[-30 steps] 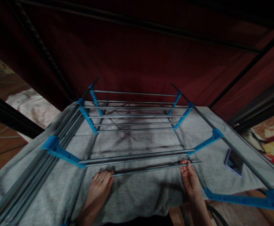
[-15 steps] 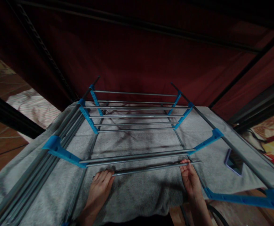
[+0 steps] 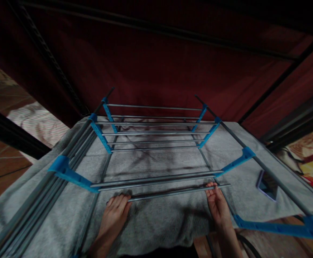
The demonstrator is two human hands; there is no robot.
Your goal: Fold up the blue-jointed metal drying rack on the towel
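A loose grey metal tube [image 3: 169,193] lies crosswise in front of me, held near both ends. My left hand [image 3: 116,209] is closed over its left end, palm down. Toward the other end, my right hand [image 3: 215,200] pinches the tube, whose tip sticks out past the fingers. Just beyond it is a partly built rack of grey tubes with blue plastic brackets. Two crossbars [image 3: 156,179] run between the left bracket [image 3: 73,175] and the right bracket [image 3: 234,163]. Farther back, several crossbars [image 3: 156,133] join more blue brackets [image 3: 101,133].
Several loose tubes [image 3: 42,200] lie along the left side on the grey blanket [image 3: 151,159]. A phone [image 3: 268,185] rests at the right, near a long side tube. Another blue bracket [image 3: 277,228] is at the front right. A dark red fabric wall [image 3: 156,61] stands behind.
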